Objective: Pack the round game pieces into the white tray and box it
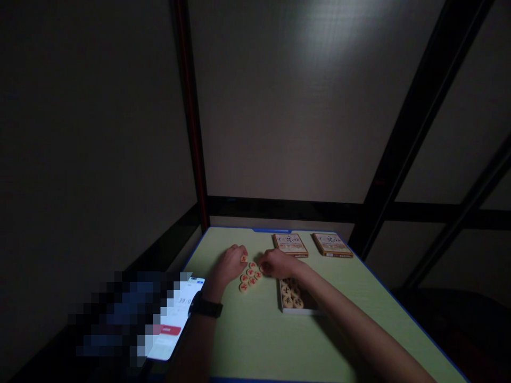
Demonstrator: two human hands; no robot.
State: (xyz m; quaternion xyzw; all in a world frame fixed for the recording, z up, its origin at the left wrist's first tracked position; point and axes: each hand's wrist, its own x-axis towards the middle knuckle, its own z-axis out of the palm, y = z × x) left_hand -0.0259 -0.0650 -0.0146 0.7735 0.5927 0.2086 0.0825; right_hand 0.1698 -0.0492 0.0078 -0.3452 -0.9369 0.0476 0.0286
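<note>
**Both hands close in on a small group of wooden discs**

We take the loose discs (252, 281) as the clock's centre, with twelve at the far edge of the counter (243, 340). They lie close together in the gap between the two hands, their red-marked faces up.

The left hand (232, 264) is at ten o'clock, its fingers bent inward and touching a disc at the group's eleven o'clock side. The right hand (280, 263) comes in at two o'clock, its fingertips bent down against another disc, mostly hidden. We cannot tell whether either disc is truly pinched. The other loose discs sit just beside both sets of fingers.

At four o'clock, near the group, is an open tray (301, 311) of dark-marked discs; the right forearm crosses above it and hides its right part. Two flat boxes lie at the back: one (290, 244) at two o'clock, just beyond the right hand, the other (332, 244) farther right, near the counter's right edge.

We see the counter's surface stretch from the group toward six o'clock, down to the blue near edge. At eight o'clock a lit phone (170, 343) stands by the left edge, beside the watch (207, 307) on the left wrist.
</note>
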